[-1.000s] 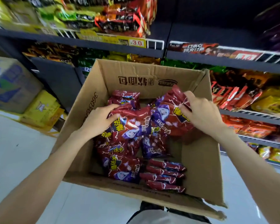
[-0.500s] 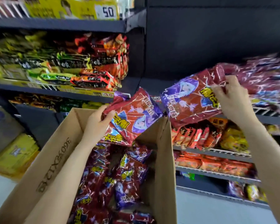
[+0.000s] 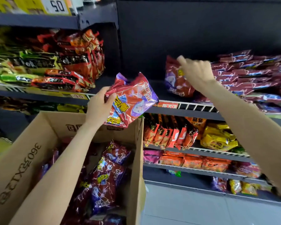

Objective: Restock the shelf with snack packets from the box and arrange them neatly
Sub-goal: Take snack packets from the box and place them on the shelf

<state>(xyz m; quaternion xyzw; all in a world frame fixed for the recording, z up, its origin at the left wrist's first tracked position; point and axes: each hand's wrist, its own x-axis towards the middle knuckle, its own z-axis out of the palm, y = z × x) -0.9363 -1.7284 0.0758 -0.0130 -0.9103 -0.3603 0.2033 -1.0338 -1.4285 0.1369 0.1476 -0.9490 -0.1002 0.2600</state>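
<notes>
Shelf (image 3: 193,106) gained packet (image 3: 175,80); right hand (image 3: 195,72) released, left hand (image 3: 98,108) still grips second packet (image 3: 131,101).

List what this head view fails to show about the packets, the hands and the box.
- Right hand: motion blur hides whether its fingers grip the packet on the shelf or only touch it.
- Stack of red packets: blurred and cut by the right edge, so no count.
- Box: the left arm and the bottom edge hide how many packets remain.
- Left hand covers part of the held packet.
</notes>
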